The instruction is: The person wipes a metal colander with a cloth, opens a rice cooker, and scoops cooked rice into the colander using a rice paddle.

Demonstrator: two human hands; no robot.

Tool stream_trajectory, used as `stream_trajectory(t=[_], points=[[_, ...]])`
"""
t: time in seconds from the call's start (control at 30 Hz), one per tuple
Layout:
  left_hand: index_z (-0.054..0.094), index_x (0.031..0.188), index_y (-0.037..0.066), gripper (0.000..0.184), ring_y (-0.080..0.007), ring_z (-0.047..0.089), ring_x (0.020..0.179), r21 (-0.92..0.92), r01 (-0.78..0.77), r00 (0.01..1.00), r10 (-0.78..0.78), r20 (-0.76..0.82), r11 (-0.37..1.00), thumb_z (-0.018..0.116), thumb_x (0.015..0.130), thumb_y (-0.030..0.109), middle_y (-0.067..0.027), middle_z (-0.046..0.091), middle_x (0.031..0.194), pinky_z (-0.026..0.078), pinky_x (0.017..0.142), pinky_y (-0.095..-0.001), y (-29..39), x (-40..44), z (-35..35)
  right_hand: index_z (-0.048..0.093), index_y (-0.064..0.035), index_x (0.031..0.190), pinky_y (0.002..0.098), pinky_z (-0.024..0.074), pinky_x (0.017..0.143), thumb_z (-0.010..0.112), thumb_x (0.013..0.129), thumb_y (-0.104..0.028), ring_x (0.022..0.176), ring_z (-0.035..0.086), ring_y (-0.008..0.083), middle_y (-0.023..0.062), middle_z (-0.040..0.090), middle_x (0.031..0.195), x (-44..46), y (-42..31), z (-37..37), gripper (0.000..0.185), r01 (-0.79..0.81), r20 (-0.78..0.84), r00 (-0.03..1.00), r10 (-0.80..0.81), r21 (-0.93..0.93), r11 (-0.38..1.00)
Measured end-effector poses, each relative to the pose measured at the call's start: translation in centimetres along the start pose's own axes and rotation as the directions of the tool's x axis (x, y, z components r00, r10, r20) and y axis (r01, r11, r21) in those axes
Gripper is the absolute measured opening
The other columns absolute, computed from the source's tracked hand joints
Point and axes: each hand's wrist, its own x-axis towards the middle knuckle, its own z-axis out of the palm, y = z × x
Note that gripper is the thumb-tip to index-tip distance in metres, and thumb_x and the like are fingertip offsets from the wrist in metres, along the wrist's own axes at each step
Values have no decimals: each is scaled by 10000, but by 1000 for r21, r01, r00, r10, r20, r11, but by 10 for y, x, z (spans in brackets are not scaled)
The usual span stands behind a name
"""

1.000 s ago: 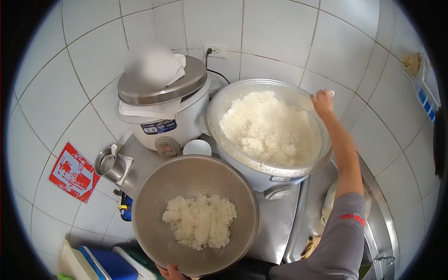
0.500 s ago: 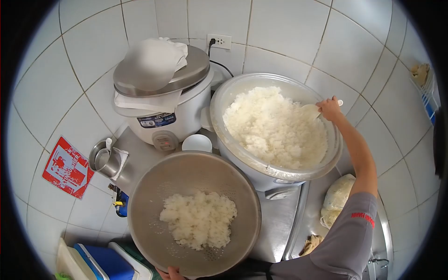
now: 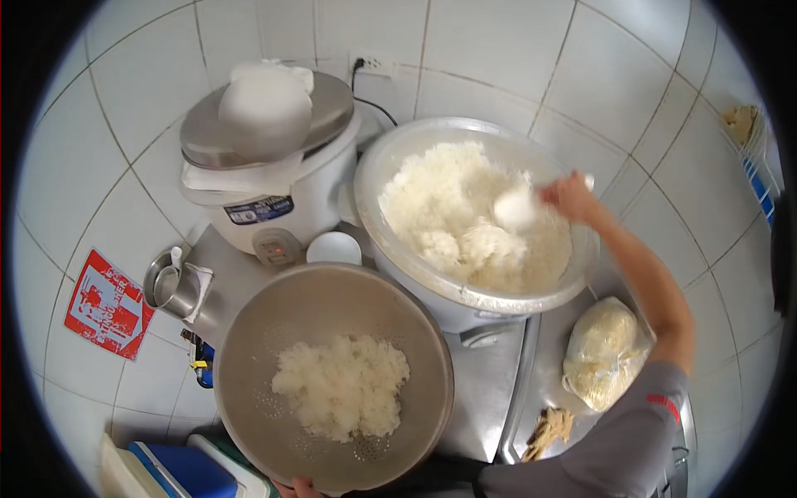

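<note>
My right hand [image 3: 571,199] is closed round the handle of a white rice paddle [image 3: 516,207], blurred by motion, over the cooked rice [image 3: 448,187] in the open rice cooker [image 3: 378,236]. Broken clumps of rice lie just in front of the paddle's blade. At the bottom edge, my left hand [image 3: 297,488] grips the near rim of a large metal colander [image 3: 249,349]; only part of its fingers shows. A mound of rice [image 3: 344,386] rests in the colander's bottom.
A second rice cooker [image 3: 320,187] with a metal lid and white cloth stands at the back left. Beside it are a white bowl [image 3: 334,248] and metal cups [image 3: 170,286]. A plastic-wrapped bundle [image 3: 604,353] and a brown cloth [image 3: 548,432] lie on the right.
The paddle has moved left from the cooker's right side over the rice. Clumps have been broken up near the front. The whole view has shifted slightly.
</note>
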Motion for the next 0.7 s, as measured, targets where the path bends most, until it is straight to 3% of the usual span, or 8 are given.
stream_trajectory(t=[0.07, 0.17, 0.27, 0.37, 0.53, 0.7], points=[[246, 1321, -15, 605, -200, 469, 826, -12, 17, 1000, -17, 2, 1000, 492, 779, 94, -138, 508, 1035, 411, 719, -338, -4, 5, 2, 632, -193, 878, 331, 310, 803, 524, 771, -149, 811, 553, 158, 30, 618, 768, 40, 17, -13, 159, -188, -232, 957, 172, -45, 981], [188, 1337, -4, 655, -243, 467, 884, -46, -6, 1000, 6, 1, 999, 485, 760, 78, -170, 463, 1125, 409, 758, -377, -6, 6, -2, 624, -197, 835, 294, 318, 805, 511, 763, -116, 802, 557, 156, 10, 615, 752, 81, 41, 20, 156, -199, -366, 930, 26, -445, 873], [139, 1359, 50, 705, -275, 449, 936, 1, 69, 997, -69, -33, 998, 486, 745, 79, -181, 393, 1205, 402, 791, -415, -12, 7, -9, 604, -197, 834, 307, 311, 827, 507, 772, -126, 814, 565, 153, -9, 612, 761, 100, 36, 67, 135, -92, -222, 975, 7, -378, 921], [111, 1372, 108, 751, -292, 424, 1002, 23, 192, 980, -191, -57, 981, 507, 734, 112, -180, 320, 1278, 380, 834, -446, -17, 11, -11, 591, -204, 822, 335, 299, 853, 523, 769, -153, 827, 571, 154, -7, 611, 778, 105, 30, 77, 100, -114, -2, 993, 120, -323, 940], [82, 1379, 125, 809, -301, 396, 1074, -8, 184, 980, -185, -80, 983, 562, 734, 222, -160, 250, 1341, 339, 877, -469, -12, 3, -6, 603, -196, 823, 372, 281, 867, 533, 764, -181, 835, 575, 164, 8, 616, 825, 98, 38, 65, 93, -154, 30, 986, 164, -212, 965], [76, 1375, 93, 803, -281, 412, 1042, -41, 235, 962, -238, -137, 971, 565, 748, 203, -178, 325, 1285, 356, 850, -435, -4, 0, -1, 619, -204, 916, 397, 290, 834, 507, 795, -191, 824, 576, 190, 21, 613, 848, 94, 39, 49, 165, -183, 129, 972, 195, -99, 978]])
